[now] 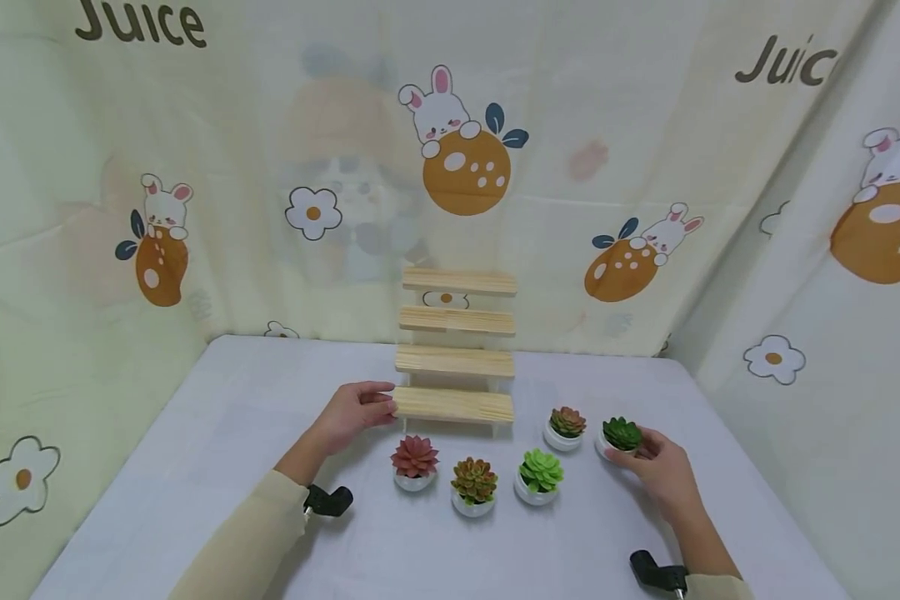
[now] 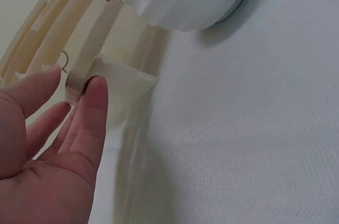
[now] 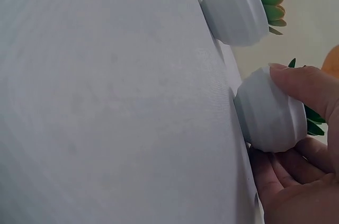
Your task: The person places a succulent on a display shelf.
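My left hand reaches to the left end of the lowest shelf of a four-tier wooden stand. In the left wrist view its fairly straight fingers touch the end of that board, the thumb apart from them. Farther right, my right hand grips a white-potted dark green succulent. In the right wrist view the thumb lies against the white pot near its rim, with the other fingers round the opposite side. The pot's base is right at the tabletop.
Before the stand are a red succulent, a brownish-orange one and a bright green one, all in white pots. A reddish-green succulent stands left of my right hand. A patterned curtain hangs behind the white table.
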{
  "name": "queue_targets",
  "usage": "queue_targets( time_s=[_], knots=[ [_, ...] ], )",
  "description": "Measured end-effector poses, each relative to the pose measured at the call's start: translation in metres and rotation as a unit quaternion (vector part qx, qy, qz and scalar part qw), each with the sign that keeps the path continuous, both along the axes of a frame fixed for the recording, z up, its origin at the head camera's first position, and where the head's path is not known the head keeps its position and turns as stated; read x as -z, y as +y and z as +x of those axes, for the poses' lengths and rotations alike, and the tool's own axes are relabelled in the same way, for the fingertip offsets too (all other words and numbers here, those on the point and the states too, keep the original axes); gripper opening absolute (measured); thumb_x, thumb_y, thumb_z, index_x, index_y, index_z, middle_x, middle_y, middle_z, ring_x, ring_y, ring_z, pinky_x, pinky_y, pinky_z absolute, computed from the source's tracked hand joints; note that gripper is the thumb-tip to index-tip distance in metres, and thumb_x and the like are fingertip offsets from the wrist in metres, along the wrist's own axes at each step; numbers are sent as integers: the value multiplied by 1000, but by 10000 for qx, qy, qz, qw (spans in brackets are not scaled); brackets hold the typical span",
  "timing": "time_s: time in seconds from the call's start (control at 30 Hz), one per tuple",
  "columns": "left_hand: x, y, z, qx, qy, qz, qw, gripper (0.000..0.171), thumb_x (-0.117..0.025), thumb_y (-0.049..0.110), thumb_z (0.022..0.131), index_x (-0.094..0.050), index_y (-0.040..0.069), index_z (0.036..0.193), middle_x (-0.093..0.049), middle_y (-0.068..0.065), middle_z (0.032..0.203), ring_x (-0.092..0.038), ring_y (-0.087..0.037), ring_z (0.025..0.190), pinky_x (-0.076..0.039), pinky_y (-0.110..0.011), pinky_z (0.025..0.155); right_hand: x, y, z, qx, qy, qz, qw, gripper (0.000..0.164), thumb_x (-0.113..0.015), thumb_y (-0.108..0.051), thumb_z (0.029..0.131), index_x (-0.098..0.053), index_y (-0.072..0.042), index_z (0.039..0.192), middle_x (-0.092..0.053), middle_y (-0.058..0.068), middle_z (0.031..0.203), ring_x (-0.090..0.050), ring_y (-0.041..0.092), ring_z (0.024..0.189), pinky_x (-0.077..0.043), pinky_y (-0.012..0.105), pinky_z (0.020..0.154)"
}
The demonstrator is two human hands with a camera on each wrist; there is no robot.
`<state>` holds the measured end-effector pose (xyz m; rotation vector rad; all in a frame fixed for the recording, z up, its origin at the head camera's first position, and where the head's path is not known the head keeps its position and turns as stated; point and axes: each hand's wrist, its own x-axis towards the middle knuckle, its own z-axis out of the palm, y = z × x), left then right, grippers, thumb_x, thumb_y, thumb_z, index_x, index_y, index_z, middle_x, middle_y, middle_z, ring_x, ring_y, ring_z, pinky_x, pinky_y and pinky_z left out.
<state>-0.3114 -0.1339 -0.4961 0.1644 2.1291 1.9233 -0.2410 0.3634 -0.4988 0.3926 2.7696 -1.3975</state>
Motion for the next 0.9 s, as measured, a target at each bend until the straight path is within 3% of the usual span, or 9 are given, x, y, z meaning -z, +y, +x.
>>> queue_targets(
  time_s=[0.13, 0.2, 0.43, 0.9],
  knots=[
    [-1, 4, 0, -21, 84, 13, 10000, 47, -68, 5, 97, -55, -3, 142, -67, -22, 121, -74, -26, 99, -63, -41, 94, -1, 2, -1, 39, -54, 24, 10000, 98, -83, -45, 85, -35, 6, 154, -50, 30, 149, -52, 40, 135, -49, 46, 110],
    [-1, 5, 0, -56, 96, 43, 9999, 47, -67, 4, 98, -55, -3, 142, -67, -23, 121, -74, -25, 99, -63, -42, 95, 0, 3, -1, 52, -74, 24, 10000, 99, -83, -47, 85, -35, 5, 154, -50, 30, 150, -52, 40, 135, -50, 46, 109],
    [2, 11, -1, -276, -21, 344, 9990, 46, -66, -3, 96, -57, -5, 140, -67, -23, 119, -73, -21, 95, -64, -42, 93, 2, 2, 0, 159, -72, 75, 9998, 98, -83, -51, 83, -41, 2, 153, -54, 26, 148, -54, 36, 133, -54, 29, 96],
    [5, 13, 2, -466, 3, 498, 9977, 43, -65, -3, 97, -57, -9, 139, -68, -25, 118, -72, -19, 94, -64, -43, 93, 7, -1, 0, 381, 79, -3, 9992, 100, -86, -55, 77, -46, 0, 151, -57, 26, 145, -57, 37, 130, -51, 48, 107]
  ],
)
